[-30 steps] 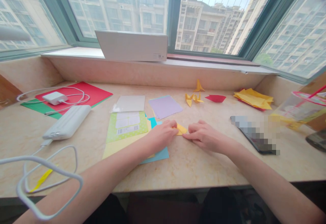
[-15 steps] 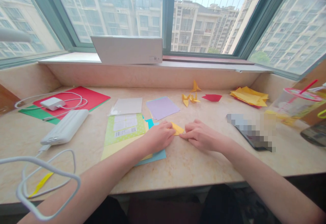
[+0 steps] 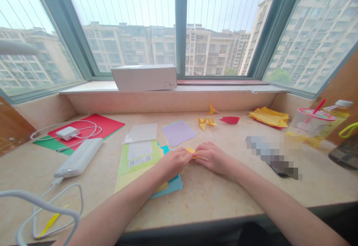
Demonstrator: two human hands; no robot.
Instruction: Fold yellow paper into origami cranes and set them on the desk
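Note:
A small piece of folded yellow paper (image 3: 191, 150) lies between my two hands, mostly covered by the fingers. My left hand (image 3: 176, 161) is closed, its thumb and fingers pinching the left side of the paper. From the other side, my right hand (image 3: 212, 157) grips the paper's right part with bent fingers. Under and beside my left forearm are a green paper packet (image 3: 140, 159) and blue sheets (image 3: 175, 188). Beyond the hands lies a stack of lilac square paper (image 3: 179, 133).
Folded yellow paper shapes (image 3: 207, 121) and a red folded piece (image 3: 229, 120) sit at the back. To the right are yellow sheets (image 3: 269, 117), a blurred phone (image 3: 272, 158) and a cup with a straw (image 3: 311, 124). On the left are a white power bank (image 3: 79, 157) and a cable (image 3: 33, 201).
My right hand has moved left, closer to my left hand, and now grips the yellow paper. Less of the paper shows. The view has tilted upward.

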